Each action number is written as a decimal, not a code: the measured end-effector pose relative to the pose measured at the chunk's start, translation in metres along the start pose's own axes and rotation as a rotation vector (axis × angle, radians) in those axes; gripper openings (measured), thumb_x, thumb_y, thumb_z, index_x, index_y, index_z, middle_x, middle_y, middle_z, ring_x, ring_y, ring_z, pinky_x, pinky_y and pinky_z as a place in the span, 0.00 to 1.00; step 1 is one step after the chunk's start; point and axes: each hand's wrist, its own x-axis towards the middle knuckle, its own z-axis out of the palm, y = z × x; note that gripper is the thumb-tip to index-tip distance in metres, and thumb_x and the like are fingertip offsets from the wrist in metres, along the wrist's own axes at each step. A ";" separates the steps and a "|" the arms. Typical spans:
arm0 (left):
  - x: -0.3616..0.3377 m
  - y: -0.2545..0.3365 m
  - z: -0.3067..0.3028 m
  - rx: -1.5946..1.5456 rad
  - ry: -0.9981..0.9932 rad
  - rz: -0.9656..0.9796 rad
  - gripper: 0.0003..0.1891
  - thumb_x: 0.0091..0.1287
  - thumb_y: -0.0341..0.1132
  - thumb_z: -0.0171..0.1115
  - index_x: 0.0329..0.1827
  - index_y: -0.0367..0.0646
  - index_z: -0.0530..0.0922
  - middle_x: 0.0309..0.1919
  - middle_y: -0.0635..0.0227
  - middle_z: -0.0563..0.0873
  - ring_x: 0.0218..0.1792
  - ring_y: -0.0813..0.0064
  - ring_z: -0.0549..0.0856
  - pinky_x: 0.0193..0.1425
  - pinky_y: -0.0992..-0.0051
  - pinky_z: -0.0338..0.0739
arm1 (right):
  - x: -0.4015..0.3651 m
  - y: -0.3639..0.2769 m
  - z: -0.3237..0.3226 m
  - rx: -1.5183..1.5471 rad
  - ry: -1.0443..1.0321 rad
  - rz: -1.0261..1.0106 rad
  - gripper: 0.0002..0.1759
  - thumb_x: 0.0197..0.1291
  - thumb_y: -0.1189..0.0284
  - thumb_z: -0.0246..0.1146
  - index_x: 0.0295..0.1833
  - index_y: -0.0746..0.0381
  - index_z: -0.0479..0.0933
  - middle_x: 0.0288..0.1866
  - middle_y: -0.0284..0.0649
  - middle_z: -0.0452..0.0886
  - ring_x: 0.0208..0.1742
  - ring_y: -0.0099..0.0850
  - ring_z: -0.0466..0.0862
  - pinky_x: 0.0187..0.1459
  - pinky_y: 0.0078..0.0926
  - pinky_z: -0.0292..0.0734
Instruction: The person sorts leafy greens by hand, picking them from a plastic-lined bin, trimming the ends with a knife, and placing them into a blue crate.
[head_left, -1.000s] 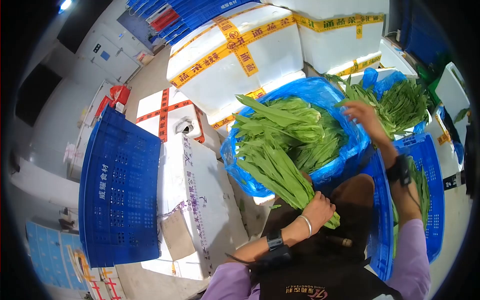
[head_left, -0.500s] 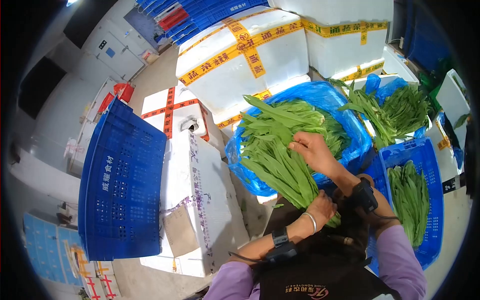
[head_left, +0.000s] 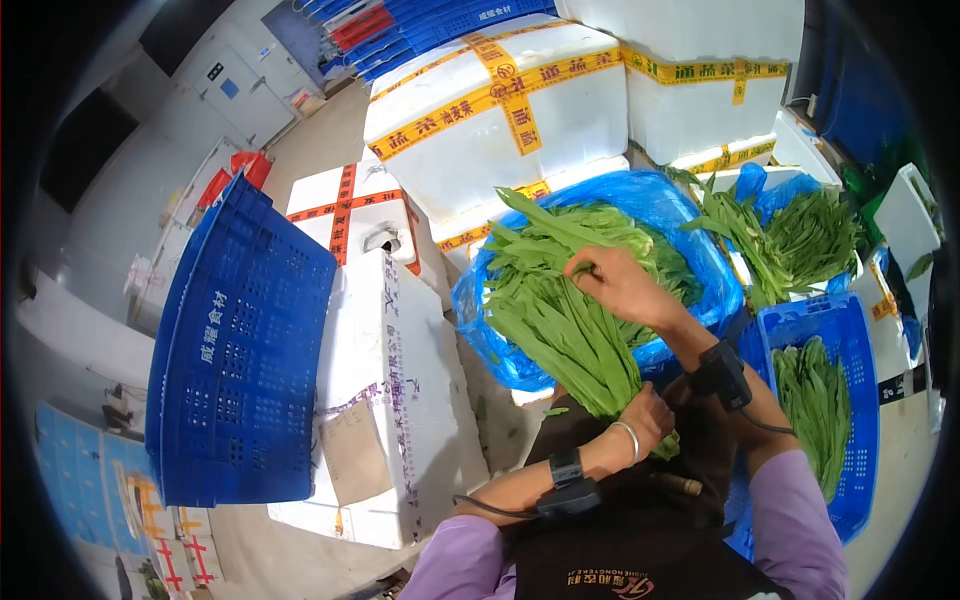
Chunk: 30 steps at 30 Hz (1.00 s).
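Observation:
My left hand [head_left: 647,420] is wrapped round the stem end of a bunch of long green leaves [head_left: 570,345], in front of the dark apron. Over the upper part of that bunch is my right hand [head_left: 615,284], its fingers curled and thumb near the forefinger; whether a leaf is pinched there is too small to tell. Behind and beneath the bunch, more leafy greens [head_left: 600,222] fill a container lined with a blue plastic bag [head_left: 700,215]. The tips of the held leaves lie over those greens.
A blue crate [head_left: 868,400] with greens stands at right; another blue crate [head_left: 240,350] stands tilted at left beside a white foam box [head_left: 365,400]. Taped foam boxes [head_left: 500,130] are stacked behind. More greens [head_left: 815,230] lie in a lined box at back right.
My right hand has moved slightly up and left over the leaves. My left hand still grips the stem end. The whole view has shifted a little.

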 end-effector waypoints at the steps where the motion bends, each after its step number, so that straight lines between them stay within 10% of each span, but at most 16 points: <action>1: 0.001 -0.001 -0.002 -0.011 -0.067 0.011 0.14 0.57 0.37 0.63 0.46 0.45 0.80 0.38 0.66 0.84 0.48 0.65 0.82 0.61 0.57 0.67 | -0.003 -0.001 0.005 -0.084 0.051 -0.002 0.11 0.60 0.68 0.64 0.39 0.66 0.76 0.30 0.44 0.80 0.31 0.41 0.80 0.35 0.37 0.73; 12: 0.009 0.001 0.002 0.027 -0.336 0.024 0.23 0.62 0.41 0.59 0.60 0.46 0.77 0.48 0.67 0.83 0.57 0.65 0.79 0.70 0.50 0.59 | -0.014 0.012 0.014 -0.342 0.084 -0.199 0.13 0.63 0.68 0.64 0.42 0.66 0.72 0.36 0.53 0.77 0.42 0.57 0.76 0.40 0.48 0.71; 18: 0.016 -0.001 -0.005 -0.106 -0.486 -0.005 0.25 0.61 0.40 0.59 0.63 0.46 0.75 0.51 0.66 0.83 0.58 0.64 0.78 0.70 0.50 0.60 | -0.013 0.055 0.033 -0.050 0.402 -0.147 0.11 0.66 0.71 0.61 0.44 0.64 0.66 0.28 0.47 0.76 0.29 0.41 0.78 0.31 0.37 0.71; 21: 0.003 0.006 0.000 0.135 -0.167 0.019 0.25 0.56 0.40 0.64 0.58 0.44 0.78 0.49 0.66 0.84 0.55 0.64 0.80 0.67 0.52 0.63 | 0.000 0.044 0.002 0.743 0.391 0.312 0.08 0.68 0.72 0.59 0.43 0.62 0.67 0.25 0.38 0.77 0.25 0.25 0.76 0.25 0.26 0.70; 27: 0.011 0.000 -0.029 0.006 -0.365 -0.037 0.23 0.47 0.42 0.72 0.48 0.46 0.82 0.40 0.66 0.86 0.50 0.67 0.83 0.60 0.62 0.68 | -0.001 0.091 -0.081 0.132 0.781 -0.274 0.11 0.68 0.74 0.56 0.54 0.64 0.74 0.31 0.37 0.81 0.28 0.24 0.79 0.29 0.23 0.75; 30: 0.005 -0.004 -0.036 0.012 -0.358 -0.001 0.21 0.49 0.41 0.71 0.47 0.46 0.82 0.38 0.67 0.86 0.46 0.68 0.83 0.55 0.66 0.67 | -0.032 0.146 -0.163 -0.384 0.899 0.094 0.17 0.65 0.74 0.57 0.59 0.65 0.71 0.47 0.46 0.83 0.41 0.38 0.85 0.41 0.37 0.79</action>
